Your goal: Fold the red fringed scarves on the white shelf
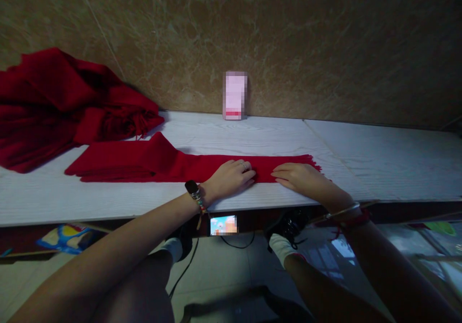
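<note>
A long red scarf (195,168) lies folded into a narrow strip along the white wood-grain table. Its fringe is at the right end, and a thicker folded stack is at the left. My left hand (234,176) rests on the middle of the strip, fingers slightly bent and lying on the cloth. To its right, my right hand (298,176) lies over the strip near the fringed end, with its fingers stretched out toward the left hand. Both hands press from above, and I see no cloth pinched between the fingers.
More red cloth (46,106) with fringe is heaped at the far left. Against the brown marbled wall (325,48) stands a pink, blurred phone-like item (235,94). Below the table's front edge are a lit phone screen (223,226), cables and my legs.
</note>
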`<state>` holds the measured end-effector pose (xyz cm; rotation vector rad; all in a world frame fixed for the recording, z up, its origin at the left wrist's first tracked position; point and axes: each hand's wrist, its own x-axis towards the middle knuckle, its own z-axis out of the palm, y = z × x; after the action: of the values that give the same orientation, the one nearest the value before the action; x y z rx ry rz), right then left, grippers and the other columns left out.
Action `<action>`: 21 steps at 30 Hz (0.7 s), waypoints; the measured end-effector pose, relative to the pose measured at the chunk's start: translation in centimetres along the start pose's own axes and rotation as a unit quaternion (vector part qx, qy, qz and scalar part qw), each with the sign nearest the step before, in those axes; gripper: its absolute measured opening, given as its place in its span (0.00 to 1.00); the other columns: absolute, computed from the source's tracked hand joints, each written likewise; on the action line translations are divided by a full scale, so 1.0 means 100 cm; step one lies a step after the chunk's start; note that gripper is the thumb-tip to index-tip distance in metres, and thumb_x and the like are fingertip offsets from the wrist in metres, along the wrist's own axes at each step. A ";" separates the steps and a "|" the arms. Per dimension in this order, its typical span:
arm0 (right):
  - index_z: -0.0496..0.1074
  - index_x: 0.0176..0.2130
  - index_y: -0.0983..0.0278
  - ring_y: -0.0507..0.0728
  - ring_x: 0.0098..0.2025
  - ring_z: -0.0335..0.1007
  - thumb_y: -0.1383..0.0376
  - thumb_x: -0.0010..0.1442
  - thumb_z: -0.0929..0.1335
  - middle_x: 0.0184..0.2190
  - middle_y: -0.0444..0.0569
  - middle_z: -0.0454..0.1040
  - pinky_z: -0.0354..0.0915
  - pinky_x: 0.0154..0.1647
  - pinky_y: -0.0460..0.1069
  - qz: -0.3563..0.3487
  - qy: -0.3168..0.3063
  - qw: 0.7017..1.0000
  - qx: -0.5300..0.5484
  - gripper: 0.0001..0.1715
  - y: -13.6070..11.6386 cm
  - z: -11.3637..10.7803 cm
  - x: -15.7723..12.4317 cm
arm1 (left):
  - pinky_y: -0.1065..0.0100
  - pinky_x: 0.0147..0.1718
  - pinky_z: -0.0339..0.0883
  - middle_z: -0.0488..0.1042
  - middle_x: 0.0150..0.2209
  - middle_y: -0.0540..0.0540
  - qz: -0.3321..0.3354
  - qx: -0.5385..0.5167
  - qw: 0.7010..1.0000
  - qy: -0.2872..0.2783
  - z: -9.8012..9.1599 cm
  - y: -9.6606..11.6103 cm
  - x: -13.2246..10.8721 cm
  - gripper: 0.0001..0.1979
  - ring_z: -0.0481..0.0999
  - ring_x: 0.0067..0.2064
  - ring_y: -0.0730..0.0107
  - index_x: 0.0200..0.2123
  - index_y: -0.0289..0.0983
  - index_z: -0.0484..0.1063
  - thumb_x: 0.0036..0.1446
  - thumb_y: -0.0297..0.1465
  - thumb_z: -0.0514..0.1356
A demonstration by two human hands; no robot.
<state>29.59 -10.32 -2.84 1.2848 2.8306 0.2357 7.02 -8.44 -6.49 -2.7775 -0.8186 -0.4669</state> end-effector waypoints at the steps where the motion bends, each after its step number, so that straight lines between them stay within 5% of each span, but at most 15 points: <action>1: 0.78 0.40 0.62 0.59 0.42 0.75 0.69 0.60 0.61 0.41 0.51 0.79 0.71 0.41 0.53 -0.002 0.003 1.000 -0.002 0.16 0.000 0.000 0.000 | 0.66 0.35 0.64 0.74 0.39 0.42 0.003 -0.002 1.000 0.005 0.000 0.000 0.000 0.15 0.72 0.39 0.66 0.41 0.35 0.73 0.65 0.35 0.49; 13: 0.75 0.42 0.67 0.56 0.44 0.74 0.73 0.58 0.60 0.43 0.53 0.78 0.69 0.47 0.51 -0.009 0.008 0.999 0.032 0.18 0.010 0.001 -0.003 | 0.68 0.27 0.60 0.73 0.28 0.47 0.042 0.072 0.994 0.071 -0.001 0.000 -0.001 0.09 0.71 0.32 0.68 0.32 0.35 0.71 0.62 0.27 0.53; 21: 0.71 0.39 0.63 0.56 0.39 0.74 0.71 0.59 0.59 0.37 0.49 0.78 0.68 0.41 0.50 0.141 0.027 0.974 0.176 0.13 0.015 0.002 -0.002 | 0.68 0.28 0.59 0.73 0.30 0.46 0.059 0.122 0.986 0.101 -0.006 0.002 0.000 0.08 0.72 0.34 0.68 0.36 0.34 0.69 0.63 0.25 0.50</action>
<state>30.88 -9.46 -2.85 1.7732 2.8133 -0.2465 6.95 -8.77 -6.00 -2.4882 -0.6155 -0.5733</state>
